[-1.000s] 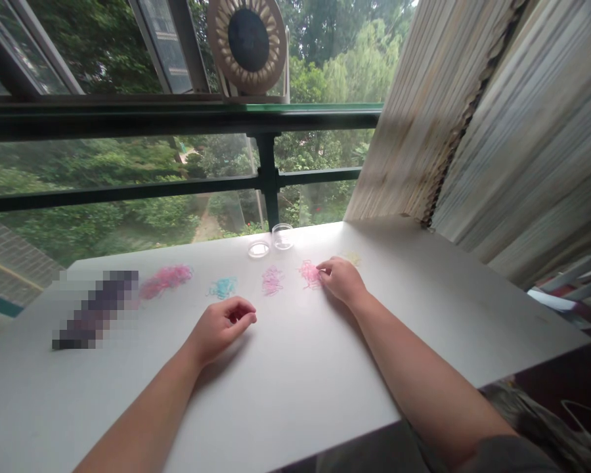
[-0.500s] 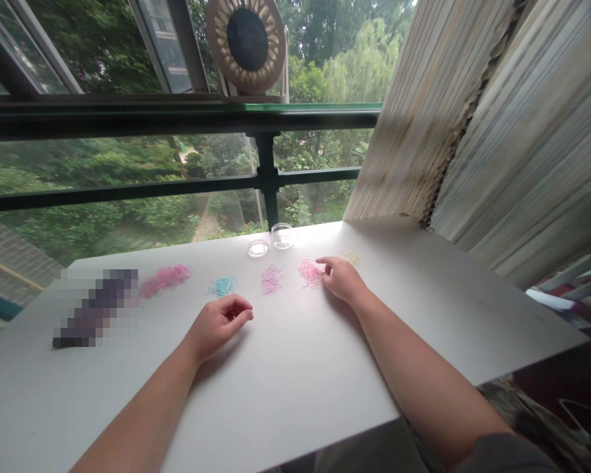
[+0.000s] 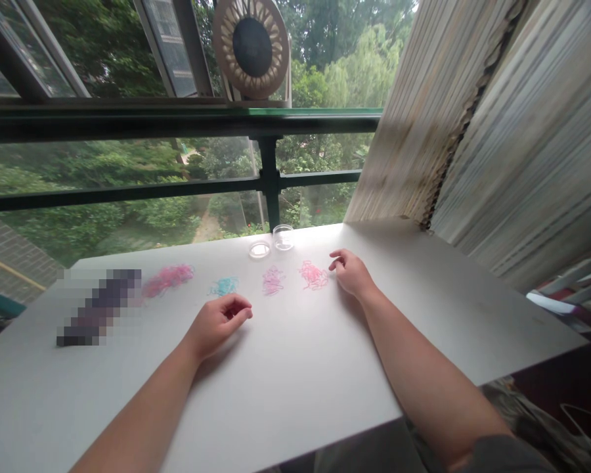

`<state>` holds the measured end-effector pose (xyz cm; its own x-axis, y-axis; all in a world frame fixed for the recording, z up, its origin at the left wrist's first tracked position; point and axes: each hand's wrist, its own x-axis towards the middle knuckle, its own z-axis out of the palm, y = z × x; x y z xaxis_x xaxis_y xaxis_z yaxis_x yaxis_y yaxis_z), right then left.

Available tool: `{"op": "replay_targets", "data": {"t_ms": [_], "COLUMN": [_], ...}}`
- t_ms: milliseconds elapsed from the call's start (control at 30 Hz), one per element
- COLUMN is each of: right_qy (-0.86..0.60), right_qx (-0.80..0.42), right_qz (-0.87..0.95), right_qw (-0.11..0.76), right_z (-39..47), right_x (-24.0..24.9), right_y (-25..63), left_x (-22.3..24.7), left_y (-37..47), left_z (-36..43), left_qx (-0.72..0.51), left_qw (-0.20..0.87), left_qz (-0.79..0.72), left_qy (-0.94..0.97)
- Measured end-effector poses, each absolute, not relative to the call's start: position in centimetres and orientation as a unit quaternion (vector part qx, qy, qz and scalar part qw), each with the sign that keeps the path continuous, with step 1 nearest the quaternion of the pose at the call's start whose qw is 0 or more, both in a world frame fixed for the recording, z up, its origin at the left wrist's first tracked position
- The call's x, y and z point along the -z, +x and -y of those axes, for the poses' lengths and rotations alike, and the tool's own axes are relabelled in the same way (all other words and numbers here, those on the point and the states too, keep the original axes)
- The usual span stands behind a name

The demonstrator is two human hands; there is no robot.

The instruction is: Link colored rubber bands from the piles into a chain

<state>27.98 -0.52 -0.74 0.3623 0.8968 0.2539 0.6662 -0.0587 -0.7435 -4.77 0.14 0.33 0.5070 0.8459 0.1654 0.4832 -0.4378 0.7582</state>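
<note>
My left hand (image 3: 220,326) rests low over the white table (image 3: 276,387), its fingers curled and thumb tip close to the index finger; anything between them is too small to see. Just behind it is a heap of small turquoise bands (image 3: 225,286). A lilac heap (image 3: 273,280) and a pink heap (image 3: 314,275) lie farther right. Right beside the pink one, my right hand (image 3: 350,270) has its index finger stretched out, apart from the thumb, with nothing visible between. The yellow heap is hidden at this moment.
A larger pink and purple heap (image 3: 169,279) lies at the left, beside a dark pixelated object (image 3: 101,309). Two clear round dishes, one shallow (image 3: 260,249) and one taller (image 3: 283,238), stand at the back edge. A round fan (image 3: 252,47) is beyond, curtains (image 3: 408,118) at right.
My right hand has moved right, off the pink heap, and now covers the spot where the yellow heap showed. My left hand has hardly moved. The view has shifted slightly.
</note>
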Motion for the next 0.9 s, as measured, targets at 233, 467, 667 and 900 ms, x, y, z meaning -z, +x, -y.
{"op": "replay_targets", "data": {"t_ms": [233, 467, 667, 900], "right_qy": [-0.727, -0.739, -0.745, -0.747], "right_qx": [-0.078, -0.058, -0.049, -0.036], "right_qz": [0.544, 0.605, 0.601, 0.589], "right_qw": [0.413, 0.289, 0.284, 0.306], "right_z": [0.9, 1.1, 0.5, 0.5], "right_x": [-0.1, 0.4, 1.0, 0.7], "right_y": [28.9, 29.0, 28.5, 28.0], "left_x": [-0.7, -1.0, -1.0, -0.8], "left_y": [-4.7, -4.6, -4.4, -4.5], "left_z": [0.1, 0.2, 0.2, 0.1], "left_qx": [-0.272, -0.272, -0.27, -0.273], "left_qw": [0.315, 0.319, 0.319, 0.32], "left_qz": [-0.414, -0.415, -0.421, -0.414], "left_qy": [0.81, 0.808, 0.805, 0.807]}}
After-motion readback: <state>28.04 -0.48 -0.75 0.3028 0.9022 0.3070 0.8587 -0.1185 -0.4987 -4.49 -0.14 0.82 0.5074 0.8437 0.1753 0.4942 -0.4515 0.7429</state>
